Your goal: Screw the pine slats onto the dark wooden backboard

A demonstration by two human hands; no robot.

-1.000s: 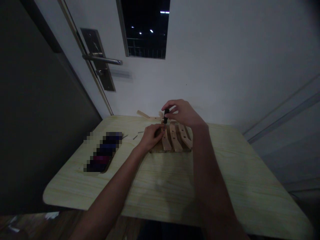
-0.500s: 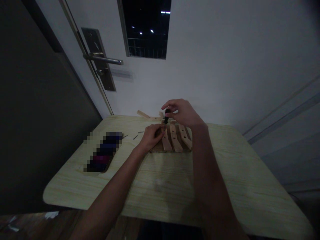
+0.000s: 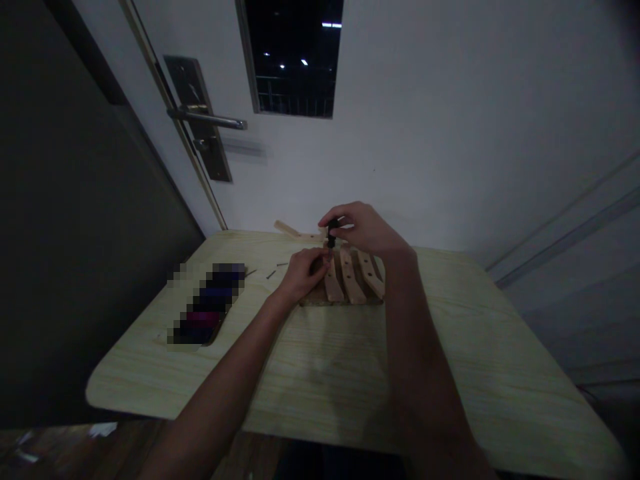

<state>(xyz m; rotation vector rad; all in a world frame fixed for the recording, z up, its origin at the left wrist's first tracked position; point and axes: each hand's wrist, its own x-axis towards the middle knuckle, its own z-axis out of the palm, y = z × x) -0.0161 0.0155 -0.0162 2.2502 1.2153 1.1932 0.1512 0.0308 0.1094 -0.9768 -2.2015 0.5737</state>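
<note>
A small wooden assembly of several curved slats [image 3: 353,283] lies on a pale wood-grain table [image 3: 350,373]. My right hand [image 3: 363,230] pinches the black handle of a small screwdriver [image 3: 331,233], held upright over the leftmost slat. My left hand [image 3: 300,273] rests at the assembly's left edge, its fingers curled against that slat near the screwdriver tip. What the left fingers hold, if anything, is hidden.
Loose wooden pieces [image 3: 297,233] lie at the table's far edge. A few small screws [image 3: 270,274] lie left of the assembly. A dark blurred object [image 3: 207,305] sits on the table's left. A door with a metal handle [image 3: 207,120] stands behind.
My right hand has turned a little on the screwdriver handle and dropped slightly. My left hand and the slats stay in place.
</note>
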